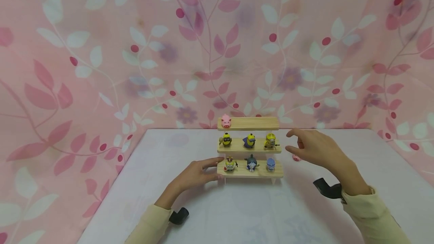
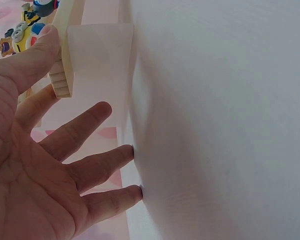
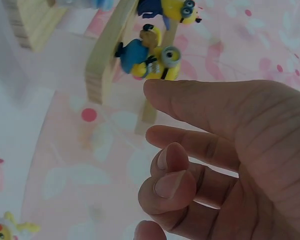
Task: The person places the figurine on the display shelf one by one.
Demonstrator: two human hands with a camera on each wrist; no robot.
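A three-tier wooden display shelf (image 1: 255,124) with clear supports stands on the white table. My left hand (image 1: 196,174) pinches the left end of its lowest board between thumb and index finger; the other fingers are spread, with two fingertips at the tabletop in the left wrist view. My right hand (image 1: 317,148) hovers past the right end of the middle board, fingers loosely bent and nothing between them. Nearest its thumb is a yellow minion figure (image 3: 162,62). Two more minions, one with a blue cape (image 1: 249,141), share that board.
A pink pig figure (image 1: 226,121) sits at the top board's left end. On the lowest board are a crowned figure (image 1: 229,165), a grey figure (image 1: 251,163) and a blue figure (image 1: 270,164). Another pink figure (image 1: 296,157) and a yellow-and-white figure (image 3: 10,230) lie on the table by my right hand.
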